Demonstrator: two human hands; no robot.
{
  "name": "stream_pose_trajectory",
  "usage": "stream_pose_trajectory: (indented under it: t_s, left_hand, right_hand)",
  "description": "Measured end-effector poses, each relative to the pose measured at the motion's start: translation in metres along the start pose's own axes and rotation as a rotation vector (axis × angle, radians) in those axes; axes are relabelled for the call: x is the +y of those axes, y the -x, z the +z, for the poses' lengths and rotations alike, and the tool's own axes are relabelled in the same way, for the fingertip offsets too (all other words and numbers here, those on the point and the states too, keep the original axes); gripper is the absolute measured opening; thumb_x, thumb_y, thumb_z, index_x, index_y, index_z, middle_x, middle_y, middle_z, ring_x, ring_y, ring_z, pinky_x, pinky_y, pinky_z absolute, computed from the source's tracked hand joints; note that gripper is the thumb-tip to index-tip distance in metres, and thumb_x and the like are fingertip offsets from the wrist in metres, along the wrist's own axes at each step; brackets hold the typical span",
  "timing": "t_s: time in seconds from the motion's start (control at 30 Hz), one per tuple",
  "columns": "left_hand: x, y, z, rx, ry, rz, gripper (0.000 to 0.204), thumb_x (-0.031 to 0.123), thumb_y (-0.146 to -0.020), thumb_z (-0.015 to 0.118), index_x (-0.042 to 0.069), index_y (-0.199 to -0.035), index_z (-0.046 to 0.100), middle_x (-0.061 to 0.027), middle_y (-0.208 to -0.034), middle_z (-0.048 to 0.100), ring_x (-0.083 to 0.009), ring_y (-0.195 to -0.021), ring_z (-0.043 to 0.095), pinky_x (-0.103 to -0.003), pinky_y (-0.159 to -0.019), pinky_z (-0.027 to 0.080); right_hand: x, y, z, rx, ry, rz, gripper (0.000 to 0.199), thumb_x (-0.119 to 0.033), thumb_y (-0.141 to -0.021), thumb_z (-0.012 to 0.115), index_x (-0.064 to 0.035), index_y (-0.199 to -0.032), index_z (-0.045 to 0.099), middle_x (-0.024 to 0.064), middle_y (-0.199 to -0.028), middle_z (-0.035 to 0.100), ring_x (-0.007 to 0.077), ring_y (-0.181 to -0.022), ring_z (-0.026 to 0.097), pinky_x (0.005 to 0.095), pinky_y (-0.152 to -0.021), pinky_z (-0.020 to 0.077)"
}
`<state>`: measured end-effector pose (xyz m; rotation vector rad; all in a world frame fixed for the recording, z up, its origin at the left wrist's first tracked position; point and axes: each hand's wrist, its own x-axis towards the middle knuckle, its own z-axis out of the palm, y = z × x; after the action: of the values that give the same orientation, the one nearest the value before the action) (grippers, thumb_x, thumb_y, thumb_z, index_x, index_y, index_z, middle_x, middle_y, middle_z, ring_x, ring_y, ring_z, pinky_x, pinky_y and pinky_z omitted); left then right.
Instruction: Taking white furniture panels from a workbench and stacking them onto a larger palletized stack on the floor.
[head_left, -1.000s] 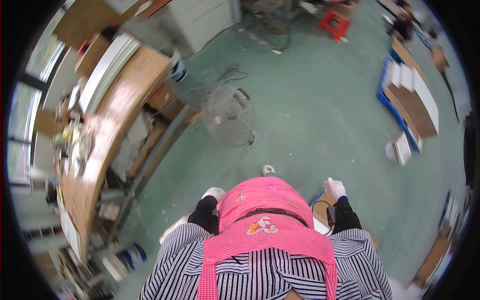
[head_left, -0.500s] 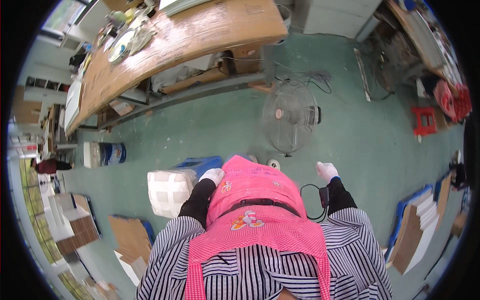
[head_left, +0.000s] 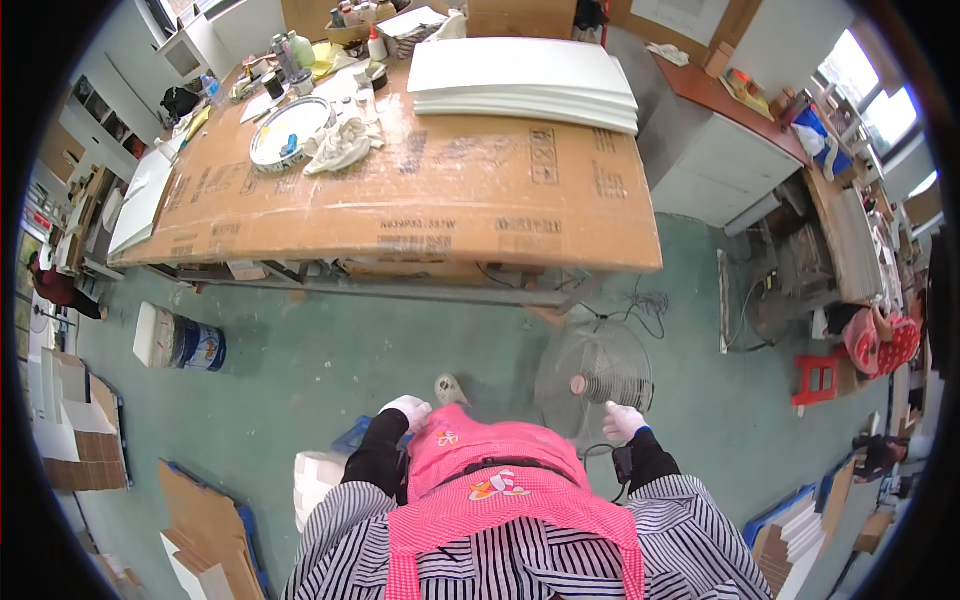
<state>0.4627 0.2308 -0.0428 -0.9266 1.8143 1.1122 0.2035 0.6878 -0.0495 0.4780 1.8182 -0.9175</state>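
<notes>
My left hand, in a white glove, hangs beside the pink checked apron with its fingers curled in. Nothing shows in it. My right hand, also gloved in white, is loosely closed, and I see nothing in its fingers. Just beyond it stands a round floor fan with a wire cage. A small dark box with a cord hangs by my right wrist. One light shoe shows ahead of the apron.
Ahead is a cardboard-covered workbench bearing a stack of white panels, a round white lid and a crumpled cloth. A blue bucket, red stool and cardboard stack stand around. Other people work at the sides.
The workbench fills more of the view and its panel stack now shows fully. I have stepped forward; the fan is now close to my right hand. Both hands stay empty-looking and curled.
</notes>
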Motion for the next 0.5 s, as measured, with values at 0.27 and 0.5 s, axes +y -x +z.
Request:
stream_pose_trajectory:
  t_s: [0.27,0.5]
  left_hand:
    - [0.118,0.016,-0.224,0.431,0.668,0.414,0.038,0.037,-0.09,0.058,0.002,-0.076,0.063,-0.0045,-0.049,0.052,-0.0143,-0.036,0.046,-0.03,-0.042,0.044]
    - [0.253,-0.004,-0.39,0.754,0.919,0.885,0.027,0.028,-0.097,0.053,0.002,-0.098,0.063,-0.004,-0.068,0.059,-0.0105,-0.056,0.055,-0.024,-0.053,0.048]
  right_hand:
    - [-0.24,0.021,-0.075,0.35,-0.474,-0.374,0.037,-0.04,-0.092,0.056,-0.0034,-0.1,0.058,0.0085,-0.08,0.061,0.0212,-0.063,0.061,0.0343,-0.056,0.0511]
    - [-0.447,0.045,-0.241,0.429,-0.384,-0.562,0.029,-0.04,-0.093,0.054,-0.0115,-0.085,0.053,0.0004,-0.073,0.054,0.0162,-0.058,0.053,0.032,-0.054,0.0455]
